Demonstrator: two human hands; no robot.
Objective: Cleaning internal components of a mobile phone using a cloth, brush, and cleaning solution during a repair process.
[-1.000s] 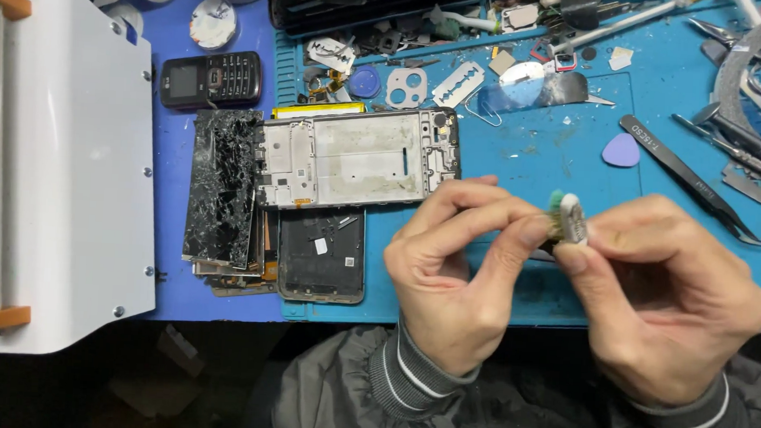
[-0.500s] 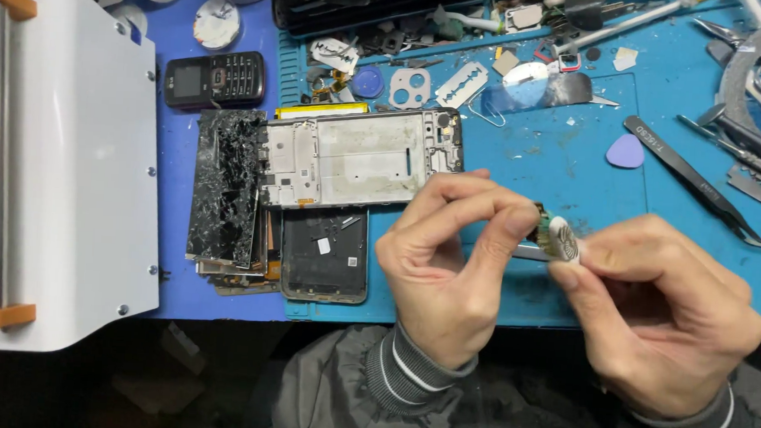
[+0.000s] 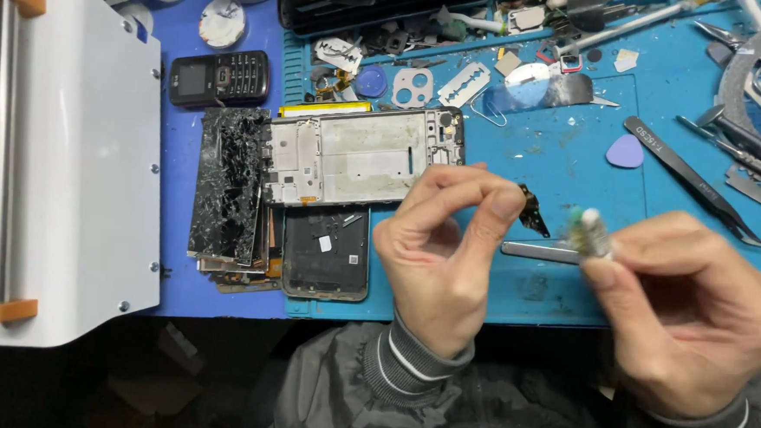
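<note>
Blue surface (image 3: 576, 120) is cluttered with phone parts, and both hands hover over its near edge. The left hand (image 3: 444, 243) pinches a small dark part (image 3: 532, 212) at its fingertips (long axis roughly upright). Just right of it, the right hand (image 3: 688, 308) grips a little white-tipped tube (image 3: 588, 234), tip pointing up-left toward the part.

We are looking down on a phone repair workbench, plainly a small electronics workshop. On the blue work mat (image 3: 574, 155) before us lie a stripped phone frame (image 3: 362, 155), a shattered screen panel (image 3: 228, 183), an old keypad phone (image 3: 219, 77), black tweezers (image 3: 690, 176), a razor blade (image 3: 464, 84) and a blue pick (image 3: 626, 151). A white machine with orange-capped rollers (image 3: 54, 153) stands at the left edge.
</note>
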